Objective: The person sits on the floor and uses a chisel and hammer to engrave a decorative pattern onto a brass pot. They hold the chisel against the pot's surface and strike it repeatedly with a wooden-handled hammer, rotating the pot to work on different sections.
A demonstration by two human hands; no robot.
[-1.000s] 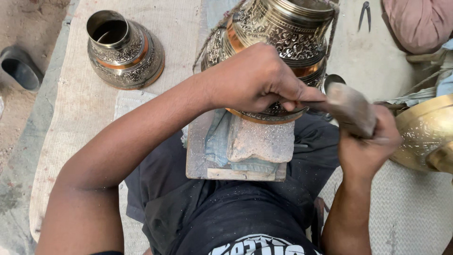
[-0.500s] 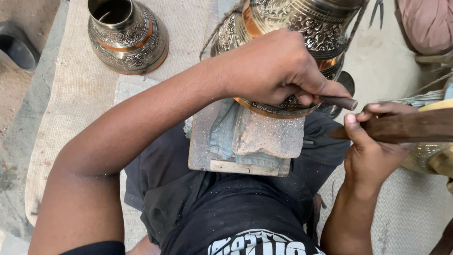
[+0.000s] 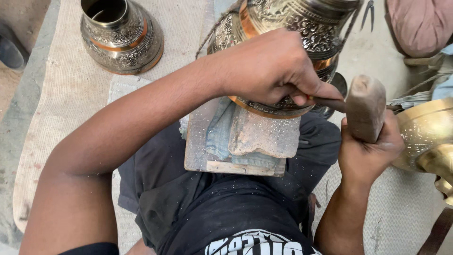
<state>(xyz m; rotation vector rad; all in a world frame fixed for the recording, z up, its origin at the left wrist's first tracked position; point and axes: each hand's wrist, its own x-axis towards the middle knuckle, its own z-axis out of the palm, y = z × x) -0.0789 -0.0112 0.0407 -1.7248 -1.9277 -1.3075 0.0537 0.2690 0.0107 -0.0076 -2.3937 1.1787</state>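
An engraved metal vessel [image 3: 288,23] with copper bands rests tilted on a worn wooden block [image 3: 236,141] across my lap. My left hand [image 3: 269,66] lies over the vessel's lower rim and pinches a thin dark chisel [image 3: 328,103] against the metal. My right hand [image 3: 365,153] grips a wooden mallet [image 3: 365,106], whose rounded head sits just right of the chisel's end. I cannot tell whether the two touch.
A second engraved vessel [image 3: 120,35] stands open-mouthed at the upper left on a woven mat [image 3: 71,94]. A shiny brass piece [image 3: 424,137] lies at the right edge. Pliers [image 3: 367,12] and a pink cushion [image 3: 417,23] are at the upper right.
The mallet, drawn back and held sideways half a second ago, has swung to the chisel's end. My left hand stays on the vessel with the chisel.
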